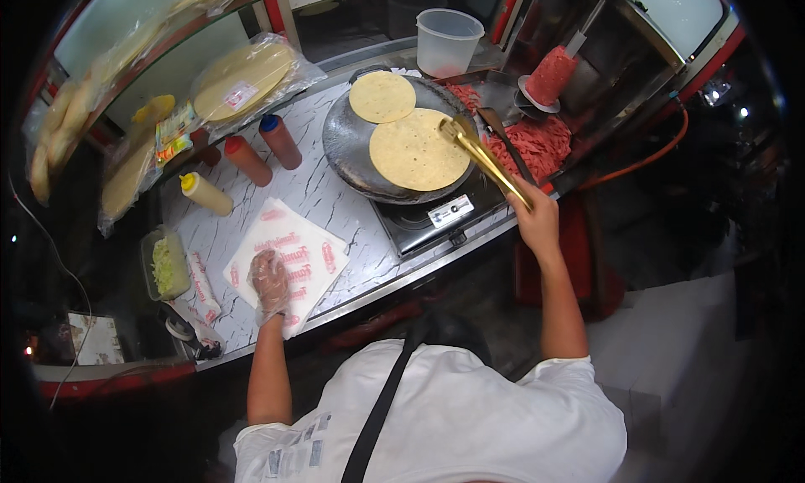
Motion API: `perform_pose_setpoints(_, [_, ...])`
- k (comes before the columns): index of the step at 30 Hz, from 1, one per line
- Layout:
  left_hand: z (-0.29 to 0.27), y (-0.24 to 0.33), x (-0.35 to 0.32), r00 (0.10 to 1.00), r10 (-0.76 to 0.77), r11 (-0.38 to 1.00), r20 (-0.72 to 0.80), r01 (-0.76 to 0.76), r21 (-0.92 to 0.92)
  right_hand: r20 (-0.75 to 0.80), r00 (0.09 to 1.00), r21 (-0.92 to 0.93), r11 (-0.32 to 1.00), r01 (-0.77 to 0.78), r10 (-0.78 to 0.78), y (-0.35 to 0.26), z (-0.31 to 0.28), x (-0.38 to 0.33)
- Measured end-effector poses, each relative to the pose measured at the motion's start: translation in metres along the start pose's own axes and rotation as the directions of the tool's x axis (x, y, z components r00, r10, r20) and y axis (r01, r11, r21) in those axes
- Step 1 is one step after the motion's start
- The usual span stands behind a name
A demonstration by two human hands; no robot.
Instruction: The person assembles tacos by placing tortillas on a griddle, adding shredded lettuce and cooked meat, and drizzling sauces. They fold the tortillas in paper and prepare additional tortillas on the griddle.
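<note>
We see the right hand (537,219) wrapped around the handle end of long golden tongs (485,154), its grip closed on them. The tongs reach up and to the left, and their tips lie on the edge of the larger flatbread (415,152), which rests flat on a round dark griddle (344,143). We cannot tell whether the tips pinch the bread or only touch it. A smaller flatbread (381,96) lies on the same griddle, just behind the larger one, the two touching or slightly overlapping. The griddle sits on a burner (440,215) at the right of the marbled tabletop (331,199).

The left hand (270,283), in a clear plastic glove, rests palm down with fingers spread on a stack of white wrapping paper (310,252) printed in red, near the front edge of the tabletop.

Behind the paper stand three squeeze bottles: a yellow one (205,194) and two red ones (248,160) (280,142). To the left of the paper is a small tub of shredded greens (164,263). A bag of flatbreads (243,80) lies at the back. Right of the griddle we see a heap of shaved reddish meat (537,143), a meat spit (551,75) and a clear plastic tub (447,40).
</note>
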State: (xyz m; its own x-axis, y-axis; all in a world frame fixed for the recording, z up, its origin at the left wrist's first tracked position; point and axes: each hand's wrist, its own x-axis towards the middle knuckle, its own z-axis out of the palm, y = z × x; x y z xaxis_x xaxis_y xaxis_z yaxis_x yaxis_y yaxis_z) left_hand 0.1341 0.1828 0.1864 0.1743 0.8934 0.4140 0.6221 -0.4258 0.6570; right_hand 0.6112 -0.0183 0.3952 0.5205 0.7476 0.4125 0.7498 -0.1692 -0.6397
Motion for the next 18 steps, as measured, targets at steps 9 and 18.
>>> perform_pose_setpoints(9, [0.007, -0.007, 0.001, 0.999, 0.017, 0.9, 0.036, -0.031, 0.434, 0.147, 0.983, 0.109, 0.989, 0.099, -0.114, 0.044, -0.024, 0.004])
perform_pose_setpoints(18, [0.019, 0.009, 0.0, 0.987, -0.159, 0.765, -0.034, 0.144, 0.628, 0.275, 0.927, -0.021, 0.963, 0.27, -0.254, 0.074, -0.031, 0.049])
